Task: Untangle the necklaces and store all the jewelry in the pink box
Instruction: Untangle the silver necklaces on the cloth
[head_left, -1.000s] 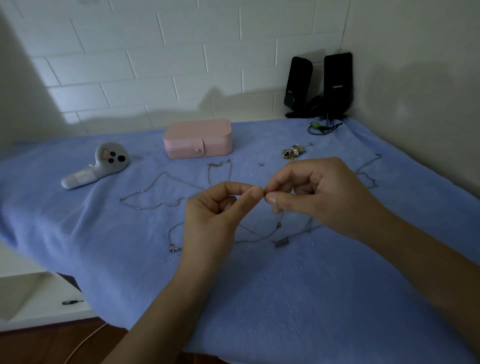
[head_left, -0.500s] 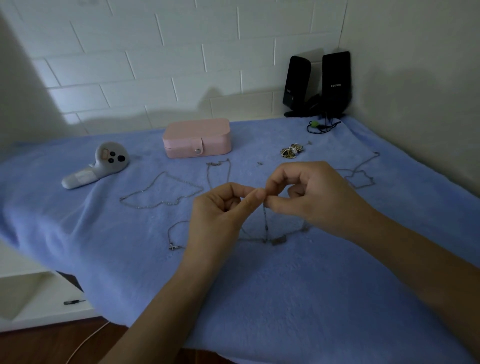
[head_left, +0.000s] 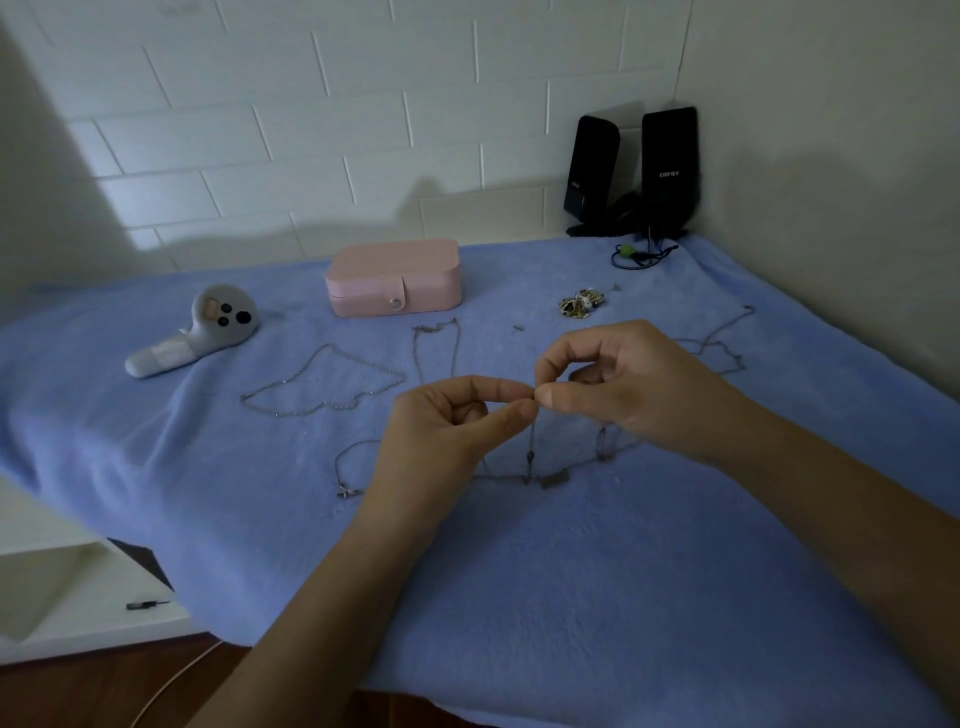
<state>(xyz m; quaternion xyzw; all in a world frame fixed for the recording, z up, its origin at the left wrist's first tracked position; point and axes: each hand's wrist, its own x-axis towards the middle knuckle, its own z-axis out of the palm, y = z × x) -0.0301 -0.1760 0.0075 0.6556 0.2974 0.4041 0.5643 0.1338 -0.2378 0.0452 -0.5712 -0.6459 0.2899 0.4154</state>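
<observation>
Necklace chain, thin, silver-coloured. Position: centre of the frame. Its top is pinched where the two hands meet, and the rest hangs down to the blue blanket over the tabletop, beside a small bar pendant. It is probably held lifted so the hanging strands show where they cross.

Left hand: grip closed, thumb and forefinger pinching the chain.

Right hand: grip closed likewise, tip to tip with the left. Such close spacing suggests work on a knot or clasp, though it is too small to tell which.

Loose necklaces: one left of centre, one above centre, one at right. They lie well apart, apparently to keep them from tangling.

Jewelry cluster: just right of the box.

Pink box: upper centre, lid shut and snapped. Storing is not yet begun.
</observation>
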